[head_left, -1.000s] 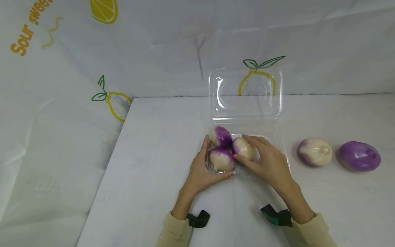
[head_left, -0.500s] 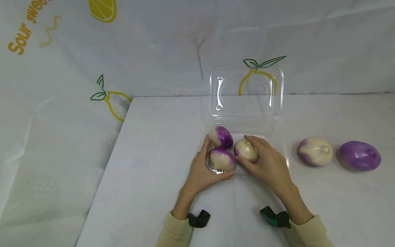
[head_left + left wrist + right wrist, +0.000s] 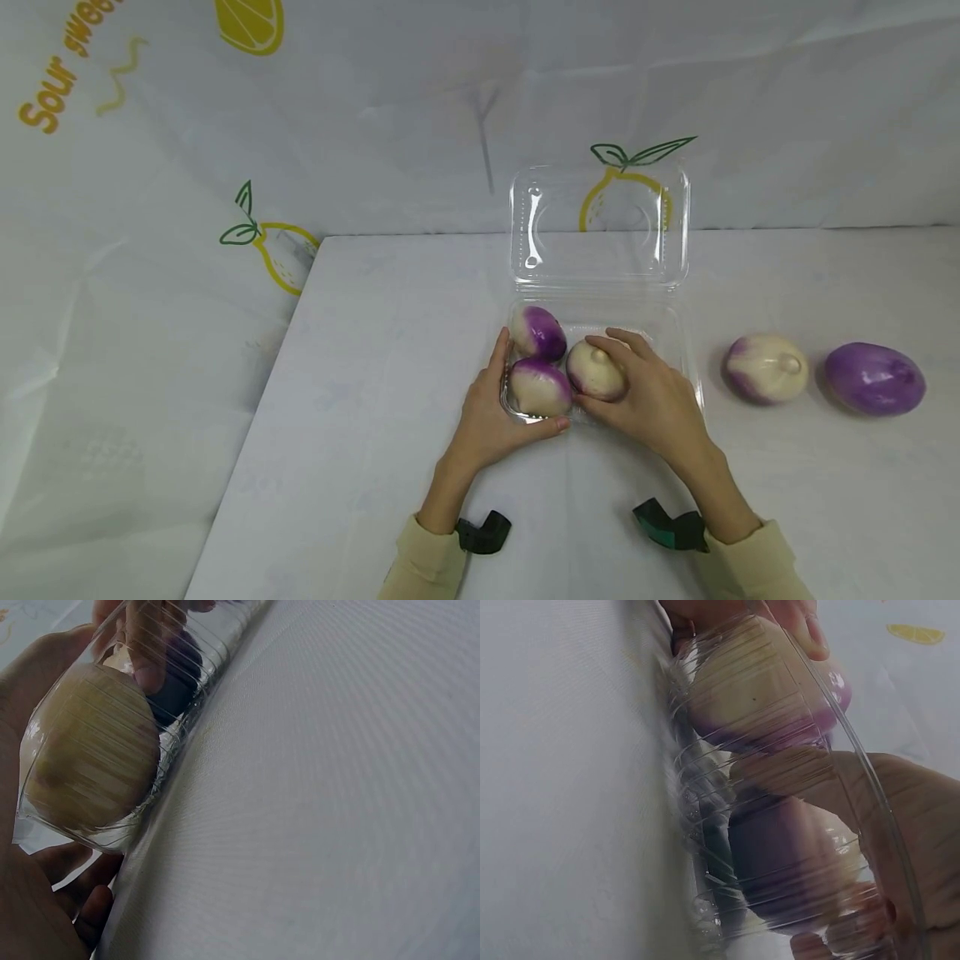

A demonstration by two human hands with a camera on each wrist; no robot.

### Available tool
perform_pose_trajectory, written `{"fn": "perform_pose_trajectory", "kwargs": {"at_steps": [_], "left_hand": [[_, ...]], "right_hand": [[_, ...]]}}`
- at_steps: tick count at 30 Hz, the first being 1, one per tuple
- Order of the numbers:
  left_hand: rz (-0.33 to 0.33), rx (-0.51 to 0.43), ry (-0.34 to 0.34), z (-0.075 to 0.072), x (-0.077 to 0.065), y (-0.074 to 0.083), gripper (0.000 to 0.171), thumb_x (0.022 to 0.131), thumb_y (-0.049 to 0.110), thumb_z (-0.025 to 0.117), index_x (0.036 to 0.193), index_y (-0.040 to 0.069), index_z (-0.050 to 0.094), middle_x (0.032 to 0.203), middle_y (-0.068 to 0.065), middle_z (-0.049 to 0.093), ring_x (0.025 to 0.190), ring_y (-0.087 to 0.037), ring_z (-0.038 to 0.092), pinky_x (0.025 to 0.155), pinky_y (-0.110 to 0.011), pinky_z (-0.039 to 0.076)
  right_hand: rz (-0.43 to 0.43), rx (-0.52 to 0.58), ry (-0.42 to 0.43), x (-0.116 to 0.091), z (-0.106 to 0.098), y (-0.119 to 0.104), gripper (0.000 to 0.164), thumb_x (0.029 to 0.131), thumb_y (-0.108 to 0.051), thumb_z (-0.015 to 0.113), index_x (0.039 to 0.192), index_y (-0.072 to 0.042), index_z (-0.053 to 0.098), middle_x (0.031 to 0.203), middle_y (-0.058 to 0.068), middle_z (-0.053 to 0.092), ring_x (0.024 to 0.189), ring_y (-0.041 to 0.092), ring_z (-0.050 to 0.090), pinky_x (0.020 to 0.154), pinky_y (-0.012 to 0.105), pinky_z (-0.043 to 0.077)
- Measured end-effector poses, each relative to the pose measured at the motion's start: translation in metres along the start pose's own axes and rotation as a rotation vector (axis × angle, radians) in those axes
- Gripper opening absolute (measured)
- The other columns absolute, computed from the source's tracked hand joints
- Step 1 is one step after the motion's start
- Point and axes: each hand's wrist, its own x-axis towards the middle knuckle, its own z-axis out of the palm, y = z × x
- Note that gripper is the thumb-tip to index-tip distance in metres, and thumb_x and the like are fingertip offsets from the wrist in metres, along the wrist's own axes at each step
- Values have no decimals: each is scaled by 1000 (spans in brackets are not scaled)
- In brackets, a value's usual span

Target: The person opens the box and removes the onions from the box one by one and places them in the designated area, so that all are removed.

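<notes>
A clear plastic container (image 3: 660, 321) stands on the table with its lid raised at the back. In its left half lie two purple-and-white turnips, a rear one (image 3: 538, 333) and a front one (image 3: 538, 388). My left hand (image 3: 483, 425) grips the container's front left corner, fingers along the side and thumb at the front. My right hand (image 3: 660, 404) pinches a third turnip (image 3: 595, 372) between thumb and fingers inside the container, its pale nub facing up. The right wrist view shows this turnip (image 3: 780, 855) through the clear wall.
Right of the container, a white-and-purple turnip (image 3: 767, 369) and a mostly purple one (image 3: 875, 379) lie on the white table (image 3: 360, 350). The hinged lid (image 3: 600, 258) leans near a white backdrop (image 3: 420, 125) printed with lemons.
The right hand has turned the third turnip so its nub faces up and moved it slightly right, away from the other two. Its fingers have shifted on it. The left hand stays put.
</notes>
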Motion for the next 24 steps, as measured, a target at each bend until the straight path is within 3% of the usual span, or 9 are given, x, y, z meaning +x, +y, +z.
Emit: {"fn": "perform_pose_trajectory", "kwargs": {"at_steps": [4,7,14,24], "left_hand": [[-3,-4,-2,0,0,0,133,63,49,94,164,37,9,161,-8,44,144,-31,46,115,-59,41],[1,-8,-2,0,0,-1,132,63,49,93,164,37,9,161,-8,44,145,-30,46,115,-59,40],[11,-5,0,0,0,-2,132,64,49,93,164,37,9,161,-7,43,145,-28,45,116,-57,40],[6,-4,0,1,1,-1,132,64,48,94,165,36,9,162,-8,43,145,-30,45,115,-58,41]], "right_hand": [[14,-3,-9,0,0,0,69,71,-28,92,134,-17,65,137,16,55,76,35,70,63,52,56],[3,8,16,0,0,1,67,71,-23,91,133,-16,66,132,15,55,73,32,68,61,51,55],[-32,47,82,1,4,2,71,72,-20,92,135,-10,61,131,14,66,104,40,71,75,58,58],[-15,44,90,1,4,2,68,73,-22,92,132,-9,59,128,16,68,105,41,71,76,59,57]]}}
